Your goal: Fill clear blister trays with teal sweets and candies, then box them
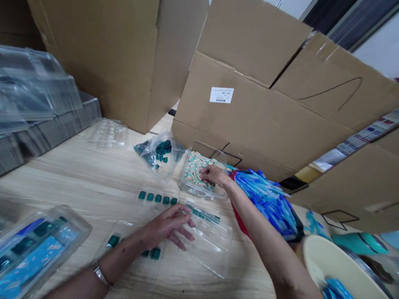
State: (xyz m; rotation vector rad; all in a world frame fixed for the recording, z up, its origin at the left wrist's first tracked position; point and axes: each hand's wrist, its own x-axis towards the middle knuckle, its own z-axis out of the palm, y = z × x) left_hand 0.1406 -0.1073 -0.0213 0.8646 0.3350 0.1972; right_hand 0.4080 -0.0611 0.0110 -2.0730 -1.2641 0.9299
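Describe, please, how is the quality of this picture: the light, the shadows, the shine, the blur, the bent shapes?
Head view: diffuse light, only soft shadows on the table; pale reflections on the clear plastic tray; stacked plastic covers at the left edge look smeared; the cream bowl seems stretched by the wide lens; label print unreadable.

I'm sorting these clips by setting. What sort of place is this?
Probably a packing workspace: stacked plastic trays, cardboard boxes and a tub of small pieces.

Pale wood-grain tabletop (81, 173); large cardboard cartons (243, 111) standing behind; white wall (388, 37), dark-paned window (352, 16) at upper right.
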